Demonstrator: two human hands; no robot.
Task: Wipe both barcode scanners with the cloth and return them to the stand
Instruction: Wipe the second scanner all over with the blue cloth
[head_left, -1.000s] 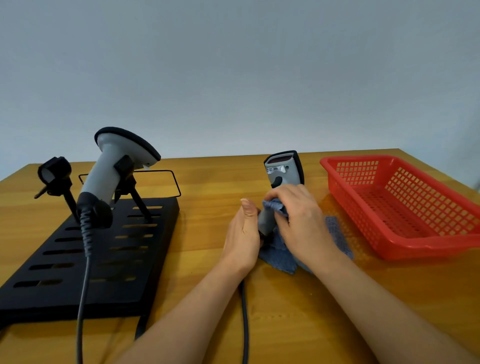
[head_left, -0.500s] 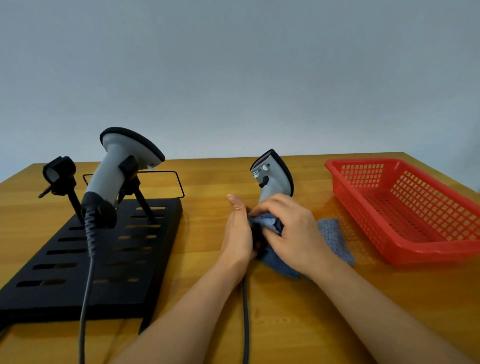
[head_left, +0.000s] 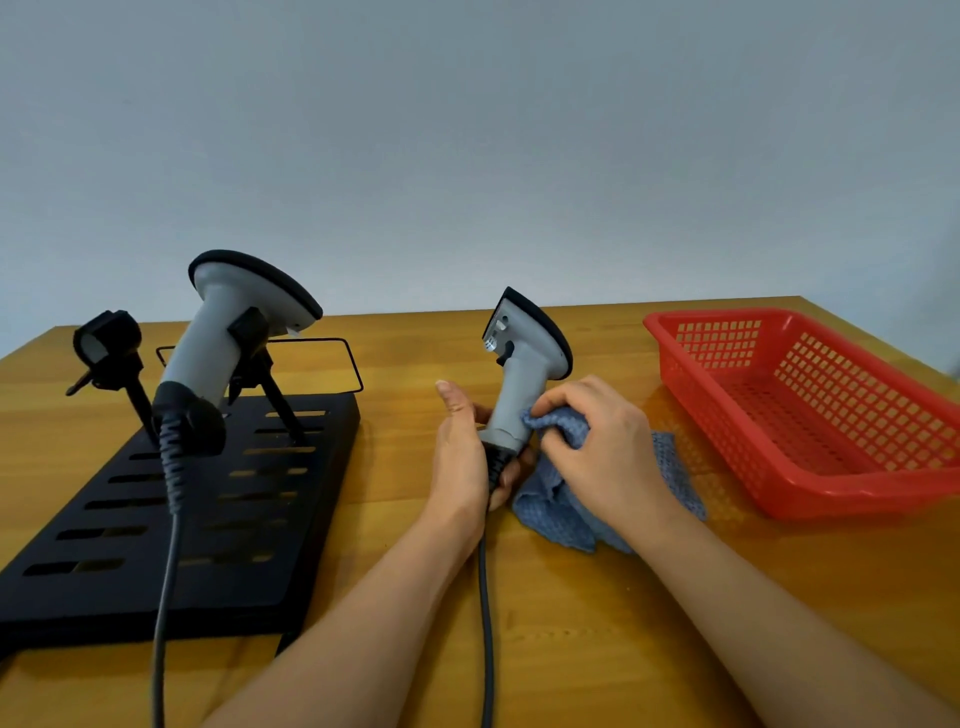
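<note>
- The left hand (head_left: 460, 457) grasps the base of the handle of the scanner being wiped (head_left: 522, 374), holding it upright just right of the stand (head_left: 171, 514); only the butt end is held, so a hard rub could tip the head over.
- The right hand (head_left: 605, 447) is clenched round a bunch of the blue cloth (head_left: 558, 506), pressing it against the handle; the loose part trails on the table and could snag under the scanner.
- Its cable (head_left: 485, 623) runs toward the viewer from the left hand; lifting the scanner to the stand could drag it taut.
- The second scanner (head_left: 228, 332) sits in the right-hand clip of the stand, its own cord (head_left: 166, 571) hanging off the near edge; a knock while docking could dislodge it.
- The empty clip (head_left: 106, 343) at the stand's left is small, so I judge a misaligned placement likely.
</note>
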